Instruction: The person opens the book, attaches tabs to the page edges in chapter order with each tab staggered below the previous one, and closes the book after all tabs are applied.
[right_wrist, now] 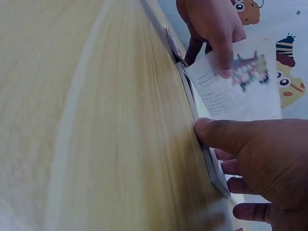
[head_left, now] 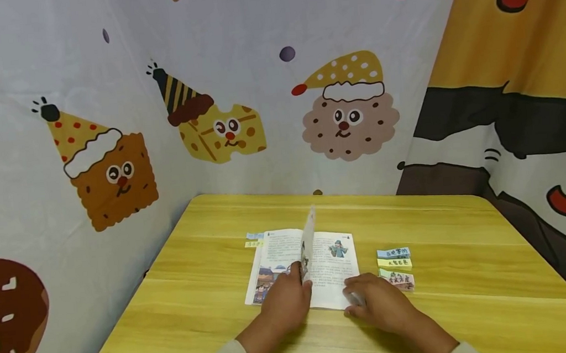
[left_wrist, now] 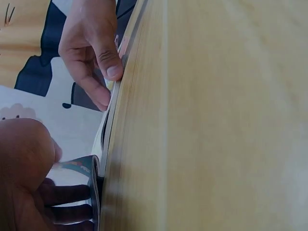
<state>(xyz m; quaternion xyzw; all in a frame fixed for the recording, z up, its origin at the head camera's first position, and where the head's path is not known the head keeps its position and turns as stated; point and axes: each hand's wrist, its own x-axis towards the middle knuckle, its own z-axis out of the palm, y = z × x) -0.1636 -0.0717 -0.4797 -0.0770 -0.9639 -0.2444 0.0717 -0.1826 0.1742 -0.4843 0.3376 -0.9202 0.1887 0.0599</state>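
An open book [head_left: 335,272] with printed text and coloured pictures lies on the table. One page [head_left: 309,235] stands nearly upright at the middle of the book. My left hand [head_left: 287,298] holds this page low down, its thumb lying against the printed side in the right wrist view. At the lower right corner of the book, my right hand [head_left: 380,302] grips the edge, with the thumb [right_wrist: 216,132] at the near side and the fingers over the pages. Blue and yellow sticky tabs [head_left: 254,239] stick out from the book's upper left edge.
Handwritten sticky tabs in blue, yellow, green and pink [head_left: 394,263] lie on the table just right of the book, partly behind the right hand. The wooden table [head_left: 468,250] meets a cloth backdrop [head_left: 273,183] with cartoon snacks at its back and left.
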